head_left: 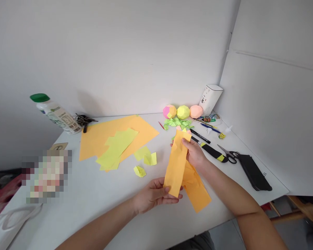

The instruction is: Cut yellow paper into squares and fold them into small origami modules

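A long strip of orange paper [176, 163] is stretched between my two hands above the table. My left hand [159, 194] pinches its lower end, thumb on top and fingers beneath. At the upper end my right hand [194, 152] grips it with the thumb in front; some of its fingers are hidden behind the strip. Below, a second orange paper piece [198, 194] lies on the table, partly covered by the strip and my right hand. Left of the strip are small yellow paper squares [150, 158] and a folded yellow paper piece [139, 171].
Larger orange sheets [91, 139] lie at the back left under yellow-green paper [120, 147]. Faceted paper balls [183, 112] line the wall behind green folded pieces [176, 122]. To the right are a box cutter [214, 152], scissors [232, 155] and a black phone [255, 172]. A bottle [58, 116] stands left.
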Demonstrator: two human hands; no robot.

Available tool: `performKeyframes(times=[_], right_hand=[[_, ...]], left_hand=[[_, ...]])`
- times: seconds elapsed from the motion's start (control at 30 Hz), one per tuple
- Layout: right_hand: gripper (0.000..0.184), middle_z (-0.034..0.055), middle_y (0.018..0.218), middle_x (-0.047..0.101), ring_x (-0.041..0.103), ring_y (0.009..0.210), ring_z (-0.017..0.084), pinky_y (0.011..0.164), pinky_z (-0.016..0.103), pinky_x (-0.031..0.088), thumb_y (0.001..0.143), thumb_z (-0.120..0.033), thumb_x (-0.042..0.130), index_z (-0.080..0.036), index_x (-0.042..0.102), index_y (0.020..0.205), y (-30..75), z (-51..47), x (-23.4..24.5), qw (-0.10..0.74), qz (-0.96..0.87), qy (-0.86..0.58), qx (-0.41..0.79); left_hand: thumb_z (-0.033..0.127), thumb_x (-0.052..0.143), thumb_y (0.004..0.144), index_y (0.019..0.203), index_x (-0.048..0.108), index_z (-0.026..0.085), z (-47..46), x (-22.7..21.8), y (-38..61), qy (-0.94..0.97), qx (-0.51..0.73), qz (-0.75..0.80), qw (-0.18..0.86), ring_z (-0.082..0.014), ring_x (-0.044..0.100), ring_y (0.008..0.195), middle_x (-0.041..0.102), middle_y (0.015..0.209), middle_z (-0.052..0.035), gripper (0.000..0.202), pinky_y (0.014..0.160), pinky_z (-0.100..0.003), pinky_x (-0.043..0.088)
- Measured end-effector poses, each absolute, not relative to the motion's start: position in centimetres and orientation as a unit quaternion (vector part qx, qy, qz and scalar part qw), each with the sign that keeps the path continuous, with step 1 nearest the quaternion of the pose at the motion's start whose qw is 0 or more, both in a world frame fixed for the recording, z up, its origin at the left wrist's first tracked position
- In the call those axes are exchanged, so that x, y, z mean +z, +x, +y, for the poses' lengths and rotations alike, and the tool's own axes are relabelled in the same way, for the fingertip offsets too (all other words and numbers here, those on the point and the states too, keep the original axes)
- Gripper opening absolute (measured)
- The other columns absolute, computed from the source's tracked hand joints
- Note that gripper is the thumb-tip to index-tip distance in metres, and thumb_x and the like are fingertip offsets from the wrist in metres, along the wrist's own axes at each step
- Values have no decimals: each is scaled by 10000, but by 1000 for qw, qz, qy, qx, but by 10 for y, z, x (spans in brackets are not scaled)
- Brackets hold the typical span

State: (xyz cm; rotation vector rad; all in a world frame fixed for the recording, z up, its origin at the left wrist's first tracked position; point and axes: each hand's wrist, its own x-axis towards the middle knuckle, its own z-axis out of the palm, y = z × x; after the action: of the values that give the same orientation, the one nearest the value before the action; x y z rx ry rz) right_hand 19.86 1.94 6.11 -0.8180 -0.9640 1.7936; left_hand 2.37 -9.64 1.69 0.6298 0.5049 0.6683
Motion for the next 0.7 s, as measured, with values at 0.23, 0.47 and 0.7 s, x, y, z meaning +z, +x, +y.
performKeyframes(times=[0.23, 0.47, 0.7], right_hand=[[342, 111, 909, 712, 655, 869, 266, 757, 387, 509, 760, -454, 662, -146, 690, 905, 204, 23, 65, 432, -389, -337, 741], [330, 109, 888, 705, 654, 796, 243, 716, 368, 519, 757, -439, 669, -133, 692, 879, 204, 23, 67, 435, -402, -332, 735], [331, 14, 676, 625, 592, 615, 173, 585, 290, 466, 695, -477, 680, -164, 622, 784, 224, 35, 60, 342, -501, -466, 644]], left_hand=[[266, 610, 842, 1171, 607, 167, -95, 16, 21, 324, 317, 254, 854, -254, 627, 1045, 611, 1224, -139, 343, 973, -432, 446], [306, 604, 848, 1098, 630, 148, -97, 14, 23, 350, 290, 273, 848, -248, 651, 1002, 660, 1135, -143, 297, 931, -410, 479], [353, 424, 933, 1106, 585, 166, -105, 0, 24, 681, 329, 302, 580, -224, 664, 941, 693, 1032, -118, 302, 846, -400, 524]])
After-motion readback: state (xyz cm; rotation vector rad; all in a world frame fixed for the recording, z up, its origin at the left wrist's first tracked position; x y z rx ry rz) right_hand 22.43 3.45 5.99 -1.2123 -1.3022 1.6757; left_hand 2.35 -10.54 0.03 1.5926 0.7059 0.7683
